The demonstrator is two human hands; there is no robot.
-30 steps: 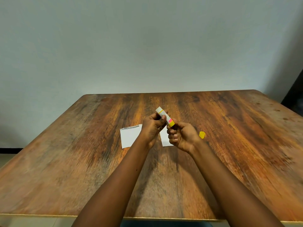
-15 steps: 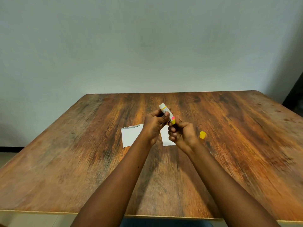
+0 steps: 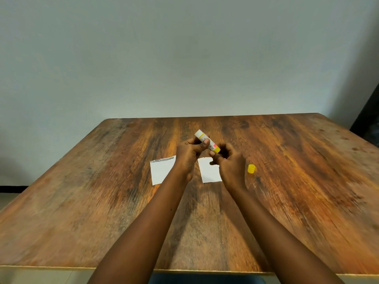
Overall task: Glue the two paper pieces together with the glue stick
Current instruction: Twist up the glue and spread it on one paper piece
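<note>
My left hand [image 3: 187, 155] holds a white and yellow glue stick [image 3: 202, 137] tilted above the table, its uncapped white end pointing up and to the far left. The fingers of my right hand [image 3: 229, 163] pinch the stick's yellow base. Two white paper pieces lie flat on the wooden table [image 3: 82, 201] under my hands: the left paper [image 3: 161, 171] and the right paper [image 3: 209, 171], each partly hidden by a hand. The yellow cap [image 3: 251, 168] lies on the table just right of my right hand.
A plain wall stands behind the table's far edge. A dark object [image 3: 369, 124] sits beyond the table's right corner. The table's near edge runs along the bottom of the view.
The stick has stayed between both hands while my right fingers shifted on its yellow base. The papers and cap lie where they were.
</note>
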